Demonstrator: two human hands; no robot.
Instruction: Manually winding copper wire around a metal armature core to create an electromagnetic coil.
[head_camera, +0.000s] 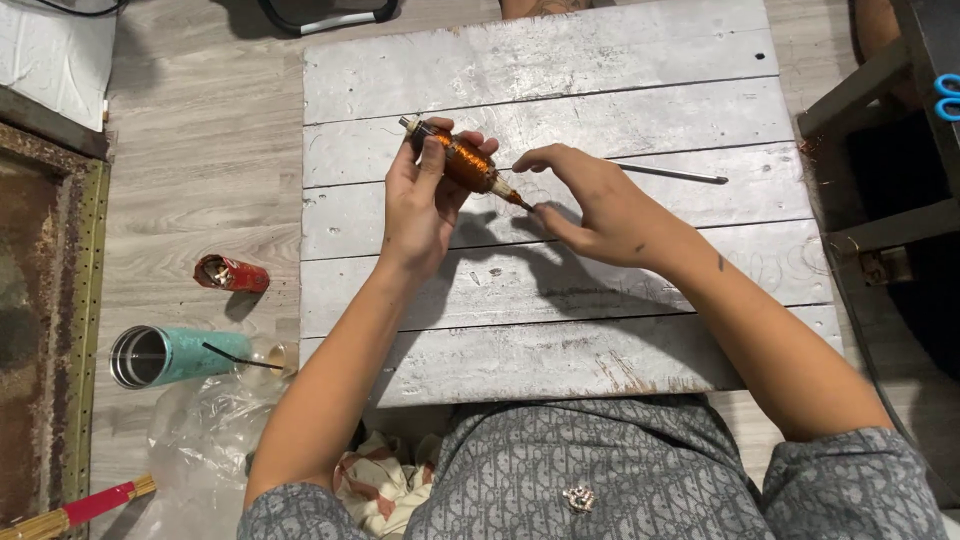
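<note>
Gripping a copper-wound motor armature (455, 155) clear of the whitewashed plank board (620, 60), left hand (425, 205) steadies it; right hand (590, 200), at three o'clock, pinches apparently fine wire at its shaft end.

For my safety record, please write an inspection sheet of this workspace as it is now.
Surface: whitewashed plank board, worn, on wood floor.
Job's things: copper-wound armature; thin metal rod lying on the board.
Clutter: teal tumbler, red can, plastic bag, cloth.
Grippers: left hand holds the armature; right hand pinches at its shaft end.
Cables: dark cable at top edge.
Surroundings: rusty panel, blue scissors.
</note>
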